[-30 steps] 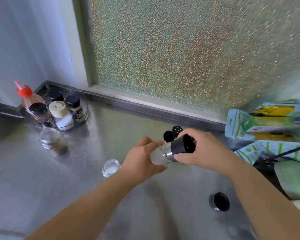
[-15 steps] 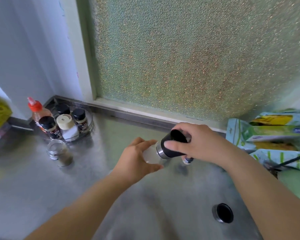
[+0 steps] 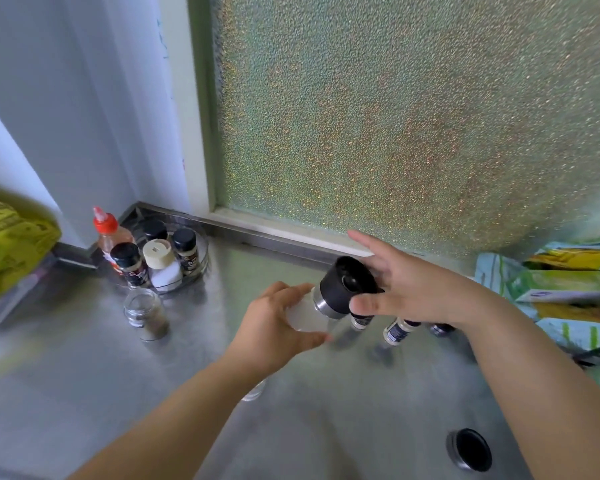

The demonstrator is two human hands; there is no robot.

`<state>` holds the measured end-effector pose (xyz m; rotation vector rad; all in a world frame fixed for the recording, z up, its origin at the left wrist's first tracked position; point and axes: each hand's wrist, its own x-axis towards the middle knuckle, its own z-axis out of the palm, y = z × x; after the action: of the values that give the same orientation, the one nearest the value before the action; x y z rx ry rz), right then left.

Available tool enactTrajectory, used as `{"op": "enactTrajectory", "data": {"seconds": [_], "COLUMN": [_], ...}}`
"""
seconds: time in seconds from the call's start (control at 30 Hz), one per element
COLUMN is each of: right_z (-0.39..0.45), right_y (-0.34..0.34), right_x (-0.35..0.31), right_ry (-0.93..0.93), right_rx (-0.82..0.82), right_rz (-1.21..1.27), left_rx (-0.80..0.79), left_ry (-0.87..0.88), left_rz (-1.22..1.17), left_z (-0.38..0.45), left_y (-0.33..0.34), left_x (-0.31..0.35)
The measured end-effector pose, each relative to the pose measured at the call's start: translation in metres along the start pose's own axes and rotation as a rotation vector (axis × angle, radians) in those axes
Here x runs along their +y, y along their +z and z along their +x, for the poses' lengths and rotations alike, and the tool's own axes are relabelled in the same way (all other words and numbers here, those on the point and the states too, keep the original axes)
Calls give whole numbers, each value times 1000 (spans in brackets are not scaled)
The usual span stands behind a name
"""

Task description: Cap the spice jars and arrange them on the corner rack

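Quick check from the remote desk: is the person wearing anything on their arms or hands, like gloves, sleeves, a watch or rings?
Nothing worn shows. The left hand and right hand are bare, with no gloves and no rings on the fingers in view. Both forearms are uncovered up to the frame edge, so no sleeve is in view, and neither wrist carries a watch or band. Nails look short and unpainted.

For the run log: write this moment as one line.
left hand: grips jar | right hand: fingers spread, touching black cap | cap: on jar | rack: not reached
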<state>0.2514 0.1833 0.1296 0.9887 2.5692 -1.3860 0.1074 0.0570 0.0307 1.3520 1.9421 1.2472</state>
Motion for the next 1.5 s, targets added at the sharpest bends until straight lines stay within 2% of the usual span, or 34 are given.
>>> {"op": "enactTrajectory", "data": {"seconds": [0.07,0.17,0.27,0.3,0.37,0.47,0.53,0.6,0.63,0.8,0.83,0.93,0.97,1.13,1.2,1.3,1.33,1.43,1.5], "right_z": [3,19,34,36,39,42,47,56,59,67,70,83,85,86,88,93,92,95,98], "right_y": [6,29,50,51,50,40,42,50,54,55,56,69,73,73,74,70,68,64,70], "right_x": [1,-6,-24,-29,-36,-40,-49,-61,-67,-76,-78,-85,-89,-99,-100,-100,-102,-110,-118], "right_ry": [-76,-201,-230,-240,-270,-307,-329,-334,-332,-378,-359,-299,-287,-373,-371,-295,-292,-359,-380], "right_rx": [-39,141,465,526,447,219,247,410,441,136,157,404,411,118,126,258,257,112,126], "right_rz": [230,447,361,308,281,496,507,379,350,519,540,413,385,544,574,553,530,467,484], "left_rx": [18,32,33,30,13,12,32,51,56,93,102,110,112,135,128,126,109,52,60], "left_ry": [-45,-84,-76,-62,-32,-21,-21,-16,-14,-36,-46,-49,-45,-79,-68,-60,-50,-18,-13], "left_rz": [-113,-279,-338,-337,-335,-357,-350,-325,-313,-314,-313,-290,-285,-308,-317,-322,-317,-317,-318], "left_z": [2,6,10,11,13,18,20,21,22,24,24,24,24,24,24,24,25,26,26], "left_y": [-7,-19,-34,-39,-50,-65,-73,-79,-82,-105,-110,-120,-122,-138,-143,-149,-150,-153,-153], "left_x": [2,10,19,20,23,23,21,19,18,12,11,9,9,2,0,-2,-4,-5,-4]}}
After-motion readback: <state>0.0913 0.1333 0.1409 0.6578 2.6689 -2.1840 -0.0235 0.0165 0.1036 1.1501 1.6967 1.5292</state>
